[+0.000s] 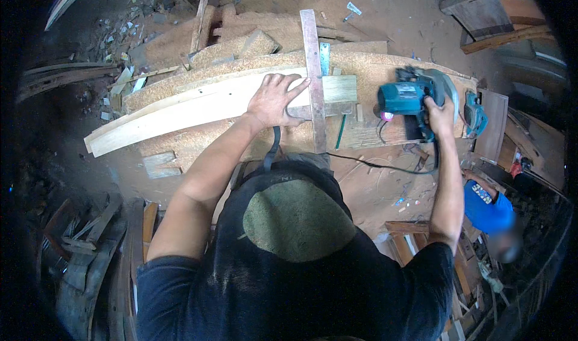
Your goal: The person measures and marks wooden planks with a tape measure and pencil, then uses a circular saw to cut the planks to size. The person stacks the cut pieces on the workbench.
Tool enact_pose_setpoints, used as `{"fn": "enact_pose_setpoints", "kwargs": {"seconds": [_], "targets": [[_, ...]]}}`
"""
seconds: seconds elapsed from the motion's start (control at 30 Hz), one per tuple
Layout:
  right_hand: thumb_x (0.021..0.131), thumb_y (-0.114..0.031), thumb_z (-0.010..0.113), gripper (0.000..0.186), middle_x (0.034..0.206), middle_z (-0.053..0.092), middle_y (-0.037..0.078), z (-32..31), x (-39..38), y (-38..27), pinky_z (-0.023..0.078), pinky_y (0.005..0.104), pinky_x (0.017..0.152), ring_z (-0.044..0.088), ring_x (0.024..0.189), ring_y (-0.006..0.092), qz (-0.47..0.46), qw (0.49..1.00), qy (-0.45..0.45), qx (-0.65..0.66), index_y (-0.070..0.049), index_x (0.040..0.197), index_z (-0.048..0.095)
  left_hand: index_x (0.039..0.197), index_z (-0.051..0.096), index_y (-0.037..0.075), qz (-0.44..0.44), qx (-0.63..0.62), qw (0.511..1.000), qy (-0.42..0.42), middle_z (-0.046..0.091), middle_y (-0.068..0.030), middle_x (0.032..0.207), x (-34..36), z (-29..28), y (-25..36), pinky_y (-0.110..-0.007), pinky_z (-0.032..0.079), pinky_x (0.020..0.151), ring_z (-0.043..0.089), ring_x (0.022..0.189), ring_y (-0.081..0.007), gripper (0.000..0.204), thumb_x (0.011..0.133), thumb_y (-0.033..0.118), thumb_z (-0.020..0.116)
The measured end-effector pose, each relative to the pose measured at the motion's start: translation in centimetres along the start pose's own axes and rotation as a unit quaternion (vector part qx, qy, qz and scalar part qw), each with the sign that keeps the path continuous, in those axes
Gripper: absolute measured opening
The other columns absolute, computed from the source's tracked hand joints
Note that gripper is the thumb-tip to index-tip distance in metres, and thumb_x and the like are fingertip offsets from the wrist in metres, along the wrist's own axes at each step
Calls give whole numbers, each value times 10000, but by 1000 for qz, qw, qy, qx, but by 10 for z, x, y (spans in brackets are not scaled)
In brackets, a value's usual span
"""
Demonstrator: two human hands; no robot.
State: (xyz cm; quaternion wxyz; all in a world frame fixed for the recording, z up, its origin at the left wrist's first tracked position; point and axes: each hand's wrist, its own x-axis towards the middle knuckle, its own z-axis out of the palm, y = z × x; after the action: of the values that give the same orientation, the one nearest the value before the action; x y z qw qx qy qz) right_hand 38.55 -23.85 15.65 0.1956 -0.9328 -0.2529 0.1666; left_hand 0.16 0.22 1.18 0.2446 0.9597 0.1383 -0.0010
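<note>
My left hand (274, 103) is open, fingers spread over long pale boards (168, 113), its index fingertip beside a reddish-brown crosswise wooden bar (313, 52). My right hand (439, 115) is closed on the handle of a teal circular saw (402, 97) near the bench's right end, with a black cord (385, 167) trailing from it. A worn chipboard worktop (211, 139) lies under the boards. A short pale block (340, 88) sits right of the bar, near a thin green stick (341, 131). Another teal tool (475, 115) rests right of the saw.
Scrap wood (84, 262) lies piled at lower left, more panels (494, 124) at the right. Offcuts and small debris (117, 37) litter the floor beyond the bench. A co-worker in a blue shirt (486, 205) is low at the right. Loose boards (494, 21) stand at the upper right.
</note>
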Motion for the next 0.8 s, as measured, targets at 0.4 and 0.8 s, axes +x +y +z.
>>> {"fn": "enact_pose_setpoints", "kwargs": {"seconds": [0.4, 0.8], "targets": [[930, -232, 687, 258, 1125, 761, 136, 131, 38, 269, 562, 449, 989, 697, 1171, 294, 17, 887, -143, -439, -64, 1119, 738, 1556, 482, 163, -12, 18, 1000, -23, 488, -130, 1485, 2, 1, 11, -518, 353, 1119, 484, 1253, -364, 1082, 661, 710, 750], [862, -272, 822, 936, 1429, 523, 342, 200, -189, -81, 515, 484, 1070, 612, 1265, 443, -40, 969, -194, 146, 10, 1572, 282, 1581, 432, 128, -27, 54, 998, -24, 426, -179, 1545, 3, 1, 19, -549, 325, 1155, 433, 1325, -412, 1091, 695, 671, 764]]}}
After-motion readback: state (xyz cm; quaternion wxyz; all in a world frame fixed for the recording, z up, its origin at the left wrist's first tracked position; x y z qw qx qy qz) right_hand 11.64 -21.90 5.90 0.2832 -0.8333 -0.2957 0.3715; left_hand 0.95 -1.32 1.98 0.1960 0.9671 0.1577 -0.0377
